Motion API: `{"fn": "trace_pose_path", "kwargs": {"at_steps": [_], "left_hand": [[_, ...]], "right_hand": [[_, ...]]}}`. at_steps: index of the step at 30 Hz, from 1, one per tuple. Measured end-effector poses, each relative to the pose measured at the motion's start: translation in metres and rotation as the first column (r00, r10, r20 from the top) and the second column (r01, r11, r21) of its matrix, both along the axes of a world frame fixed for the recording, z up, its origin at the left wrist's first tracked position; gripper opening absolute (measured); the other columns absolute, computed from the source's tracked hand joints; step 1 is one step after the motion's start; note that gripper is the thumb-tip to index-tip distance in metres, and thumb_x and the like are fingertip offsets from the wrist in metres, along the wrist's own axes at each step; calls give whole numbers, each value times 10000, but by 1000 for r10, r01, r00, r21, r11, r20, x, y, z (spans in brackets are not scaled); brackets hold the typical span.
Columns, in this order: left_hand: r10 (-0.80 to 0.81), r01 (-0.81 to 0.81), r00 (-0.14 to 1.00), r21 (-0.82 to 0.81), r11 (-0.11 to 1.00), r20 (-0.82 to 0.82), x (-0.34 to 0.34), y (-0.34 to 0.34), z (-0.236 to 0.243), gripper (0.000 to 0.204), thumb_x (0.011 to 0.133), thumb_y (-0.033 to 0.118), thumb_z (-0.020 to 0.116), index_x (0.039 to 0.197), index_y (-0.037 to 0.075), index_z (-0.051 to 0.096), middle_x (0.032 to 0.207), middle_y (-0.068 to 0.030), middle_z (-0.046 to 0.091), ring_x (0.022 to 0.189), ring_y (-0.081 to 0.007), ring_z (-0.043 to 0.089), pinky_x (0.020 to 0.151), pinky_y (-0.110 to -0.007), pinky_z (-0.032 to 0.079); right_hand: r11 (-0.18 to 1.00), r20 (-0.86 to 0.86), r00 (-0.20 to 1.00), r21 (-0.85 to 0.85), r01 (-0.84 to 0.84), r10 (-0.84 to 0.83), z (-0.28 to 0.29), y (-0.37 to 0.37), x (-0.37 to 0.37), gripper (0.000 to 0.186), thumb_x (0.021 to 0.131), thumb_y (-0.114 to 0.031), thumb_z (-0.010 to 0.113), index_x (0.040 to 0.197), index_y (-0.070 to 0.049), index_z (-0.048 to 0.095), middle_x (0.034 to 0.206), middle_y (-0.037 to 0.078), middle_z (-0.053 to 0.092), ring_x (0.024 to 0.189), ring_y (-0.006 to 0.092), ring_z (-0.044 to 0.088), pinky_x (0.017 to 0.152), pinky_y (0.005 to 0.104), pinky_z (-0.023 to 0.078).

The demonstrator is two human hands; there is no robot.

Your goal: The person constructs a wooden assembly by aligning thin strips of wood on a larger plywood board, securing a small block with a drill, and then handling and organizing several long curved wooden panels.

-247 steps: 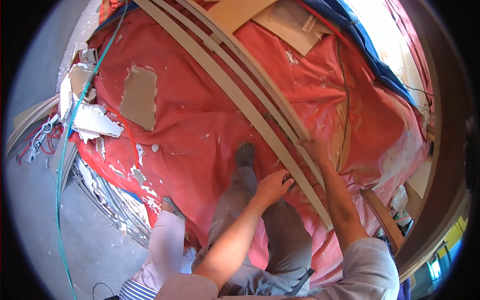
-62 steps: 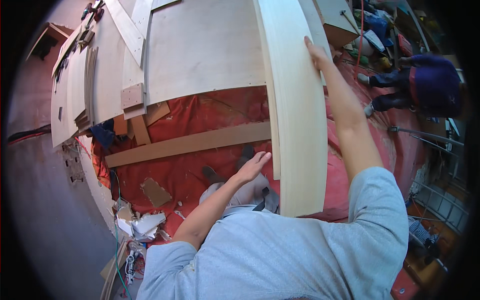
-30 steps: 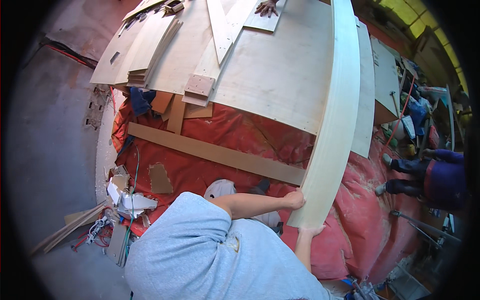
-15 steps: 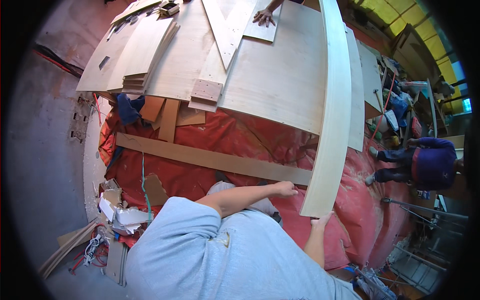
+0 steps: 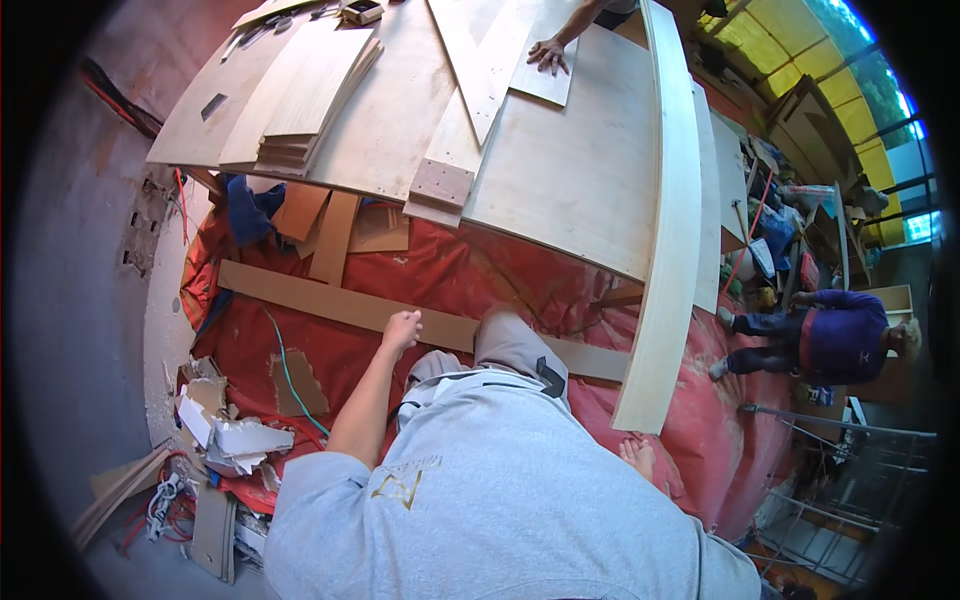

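Observation:
A long pale wooden board [image 5: 668, 230] runs from the far side over the right part of the table, its near end jutting toward me. Just below that end is my right hand [image 5: 637, 456], open with fingers stretched out; whether a fingertip touches the wood I cannot tell. My left hand [image 5: 403, 328] is closed, raised in front of a long brown plank [image 5: 330, 303] lying low across the red sheet. What its curled fingers hold, if anything, is hidden. At the far side, another person's hand [image 5: 547, 56] lies flat on a small pale panel [image 5: 545, 82].
The plywood-topped table [image 5: 560, 170] carries stacked thin panels [image 5: 310, 85] at left and crossed boards [image 5: 470, 90]. Red sheeting [image 5: 440, 255] covers the floor. Broken white scraps [image 5: 235, 435] lie lower left. A person in purple [image 5: 845, 335] stands right, near a metal rack [image 5: 840, 500].
My left hand has swung left and up, away from the board. My right hand has come off the board's near end, its fingers now spread. My knee shows further forward.

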State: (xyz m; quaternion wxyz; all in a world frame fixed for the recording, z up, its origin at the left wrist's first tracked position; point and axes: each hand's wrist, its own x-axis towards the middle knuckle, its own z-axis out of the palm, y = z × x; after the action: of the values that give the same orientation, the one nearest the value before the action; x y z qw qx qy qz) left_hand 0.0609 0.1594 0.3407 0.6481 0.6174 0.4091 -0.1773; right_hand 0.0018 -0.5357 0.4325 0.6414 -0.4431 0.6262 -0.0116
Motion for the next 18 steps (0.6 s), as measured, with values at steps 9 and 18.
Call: {"fn": "trace_pose_path", "kwargs": {"at_steps": [9, 18], "left_hand": [[-7, -10, 987, -104, 994, -159, 24, -34, 1, 441, 1114, 435, 590, 1268, 33, 683, 1075, -76, 739, 799, -154, 670, 703, -341, 595], [-409, 410, 911, 217, 886, -50, 139, -74, 15, 423, 1090, 375, 641, 1230, -6, 760, 1041, -108, 798, 810, -165, 713, 741, -360, 596]], "right_hand": [[991, -51, 992, -72, -116, 112, -2, -33, 37, 376, 1064, -146, 698, 1379, 28, 586, 1309, 179, 674, 1222, 366, 691, 1061, 549, 601], [-171, -910, 210, -285, -943, 357, 109, -7, 266, 360, 953, -302, 740, 923, 54, 779, 908, 296, 777, 859, 445, 783, 754, 553, 609]]}}
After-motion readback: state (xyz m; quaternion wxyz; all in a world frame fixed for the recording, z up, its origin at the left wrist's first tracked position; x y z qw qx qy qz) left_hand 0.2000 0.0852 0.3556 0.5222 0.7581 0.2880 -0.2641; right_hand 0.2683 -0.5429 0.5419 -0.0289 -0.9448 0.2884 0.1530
